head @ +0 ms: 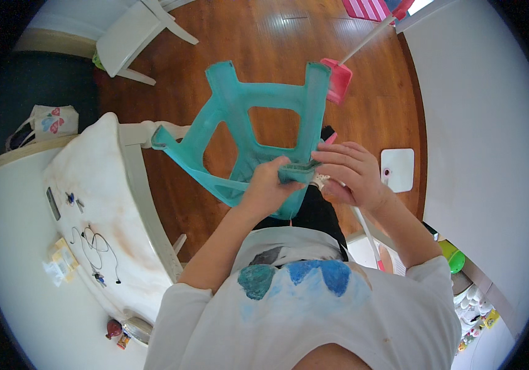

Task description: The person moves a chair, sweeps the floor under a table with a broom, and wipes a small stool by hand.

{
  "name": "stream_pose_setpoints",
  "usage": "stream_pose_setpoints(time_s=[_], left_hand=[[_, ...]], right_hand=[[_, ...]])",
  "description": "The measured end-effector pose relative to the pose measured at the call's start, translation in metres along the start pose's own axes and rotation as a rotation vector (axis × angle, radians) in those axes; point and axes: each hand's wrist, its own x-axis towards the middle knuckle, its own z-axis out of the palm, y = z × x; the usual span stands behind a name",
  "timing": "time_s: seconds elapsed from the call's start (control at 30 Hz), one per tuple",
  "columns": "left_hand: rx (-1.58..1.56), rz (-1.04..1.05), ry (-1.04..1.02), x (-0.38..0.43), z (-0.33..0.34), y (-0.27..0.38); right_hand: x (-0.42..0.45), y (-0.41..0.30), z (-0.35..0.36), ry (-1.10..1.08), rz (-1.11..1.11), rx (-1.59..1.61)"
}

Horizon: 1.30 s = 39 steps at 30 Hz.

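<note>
A teal plastic stool (273,90) is tipped over in front of my body, its legs pointing up and away from me. My left hand (267,187) grips the end of the nearest leg, thumb on one side and fingers underneath. At that leg's end, the fingertips of my right hand (354,173) touch the rim. Its fingers are slightly bent, and whether they pinch anything is hidden. Dark grime shows on the leg ends and along the stool's inner surface.
A pink long-handled dustpan (339,83) stands beyond the stool. A white pole (367,233) runs below my right hand. A white scale (397,162) lies by the right wall. The white table (107,185) at left bears a cable (100,249) and keys. A white chair (130,37) stands farther off.
</note>
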Motion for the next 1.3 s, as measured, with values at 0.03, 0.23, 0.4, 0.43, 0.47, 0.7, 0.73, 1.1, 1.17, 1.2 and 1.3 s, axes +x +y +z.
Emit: stream_pose_setpoints(time_s=[0.03,0.23,0.4,0.43,0.47,0.7,0.73,1.1,1.17,1.2,1.3], left_hand=[[0.000,0.019,0.019,-0.002,0.000,-0.007],[0.013,0.045,0.047,-0.004,0.001,-0.008],[0.022,-0.023,0.016,-0.011,-0.003,-0.017],[-0.007,0.024,0.039,-0.009,-0.002,-0.015],[-0.037,0.070,0.062,-0.008,-0.002,-0.012],[0.054,0.017,0.027,-0.013,-0.010,-0.012],[0.019,0.010,0.046,-0.016,-0.010,-0.015],[-0.046,-0.094,0.019,-0.021,-0.038,-0.028],[-0.047,-0.125,0.075,-0.019,-0.039,-0.020],[-0.046,-0.145,0.108,-0.020,-0.040,-0.017],[-0.183,-0.104,0.150,-0.022,-0.033,-0.018]], right_hand=[[0.008,-0.010,-0.002,0.054,0.033,0.066],[0.014,0.001,0.003,-0.142,0.093,-0.101],[0.021,-0.023,0.001,-0.083,0.116,-0.042],[0.029,-0.032,0.004,-0.141,0.045,0.002],[0.027,-0.031,0.014,-0.205,-0.009,0.041],[0.012,-0.008,-0.003,0.108,0.113,-0.046],[0.022,-0.022,-0.003,0.009,0.028,0.042],[-0.025,0.037,0.021,0.143,0.607,0.066],[-0.001,0.020,0.022,0.186,0.523,0.112],[0.013,0.004,0.021,0.206,0.470,0.138],[0.044,-0.031,0.019,0.126,0.088,0.203]])
